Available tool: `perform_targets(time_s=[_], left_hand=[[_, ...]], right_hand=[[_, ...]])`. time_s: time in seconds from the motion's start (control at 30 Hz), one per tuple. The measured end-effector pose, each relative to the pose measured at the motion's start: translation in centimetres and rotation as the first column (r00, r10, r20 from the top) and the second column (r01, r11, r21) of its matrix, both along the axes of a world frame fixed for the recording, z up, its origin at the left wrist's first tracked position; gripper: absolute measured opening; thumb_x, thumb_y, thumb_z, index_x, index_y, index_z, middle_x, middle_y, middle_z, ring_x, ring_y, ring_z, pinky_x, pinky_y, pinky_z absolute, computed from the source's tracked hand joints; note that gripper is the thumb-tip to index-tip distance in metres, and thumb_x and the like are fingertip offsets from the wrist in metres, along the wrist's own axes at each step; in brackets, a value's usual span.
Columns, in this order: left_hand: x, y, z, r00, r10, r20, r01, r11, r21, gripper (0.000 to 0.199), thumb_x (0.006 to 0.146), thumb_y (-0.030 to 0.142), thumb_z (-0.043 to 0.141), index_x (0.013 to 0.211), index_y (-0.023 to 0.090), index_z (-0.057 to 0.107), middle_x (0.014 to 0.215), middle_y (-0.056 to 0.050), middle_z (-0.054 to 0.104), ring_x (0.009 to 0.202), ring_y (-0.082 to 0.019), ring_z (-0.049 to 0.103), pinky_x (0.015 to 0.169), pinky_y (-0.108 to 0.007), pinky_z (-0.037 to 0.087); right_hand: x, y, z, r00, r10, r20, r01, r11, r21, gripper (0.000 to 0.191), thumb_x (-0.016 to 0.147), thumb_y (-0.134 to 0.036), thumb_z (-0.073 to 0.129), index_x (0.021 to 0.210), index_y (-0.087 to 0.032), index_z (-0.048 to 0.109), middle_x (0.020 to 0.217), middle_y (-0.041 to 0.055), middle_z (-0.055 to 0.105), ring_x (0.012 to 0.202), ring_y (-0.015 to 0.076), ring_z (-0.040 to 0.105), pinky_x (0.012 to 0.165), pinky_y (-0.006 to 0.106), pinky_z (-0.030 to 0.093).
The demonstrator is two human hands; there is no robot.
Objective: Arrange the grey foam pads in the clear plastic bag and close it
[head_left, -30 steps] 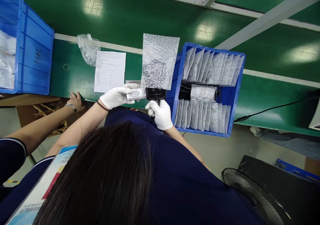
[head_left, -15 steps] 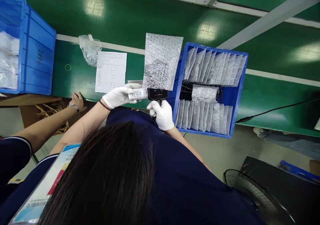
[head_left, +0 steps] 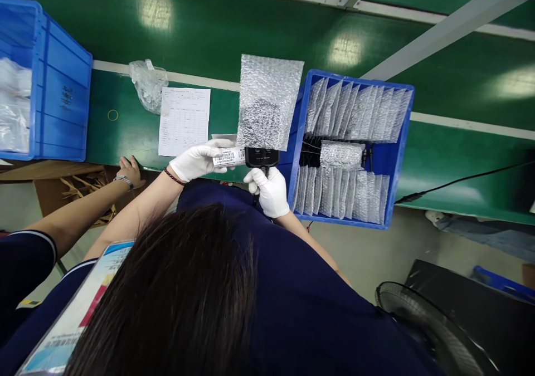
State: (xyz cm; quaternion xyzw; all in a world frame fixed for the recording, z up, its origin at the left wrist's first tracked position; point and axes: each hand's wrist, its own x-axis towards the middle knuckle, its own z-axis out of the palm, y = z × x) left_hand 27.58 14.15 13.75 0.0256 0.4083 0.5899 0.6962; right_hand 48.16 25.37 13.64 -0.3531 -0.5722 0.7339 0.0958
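My left hand, in a white glove, pinches a curled strip of white barcode labels. Just right of the strip is a black box-shaped device with small white lettering. Its upper part sits inside a bubble-wrap bag that extends away from me over the bench. Below the device, my gloved right hand is closed around the black cable at its lower edge. Part of the cable is hidden by the fingers.
Right of my hands, a blue crate holds rows of bubble-wrapped packets. A printed sheet and a clear plastic bag lie on the green bench. Another blue crate stands at left. A co-worker's bare hand rests at the bench edge.
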Motion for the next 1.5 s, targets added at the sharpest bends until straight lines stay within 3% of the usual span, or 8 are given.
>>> perform_targets(time_s=[1.5], left_hand=[[-0.19,0.2,0.17,1.0,-0.012,-0.013,0.012,1.0,0.01,0.04,0.077,0.012,0.066,0.117,0.01,0.065,0.114,-0.016,0.074,0.093,-0.031,0.077,0.07,-0.033,0.063]], right_hand=[[-0.05,0.48,0.28,1.0,0.013,0.001,-0.013,1.0,0.004,0.042,0.087,-0.06,0.061,0.075,-0.02,0.062,0.057,-0.0007,0.059,0.047,0.008,0.044,0.046,0.023,0.037]])
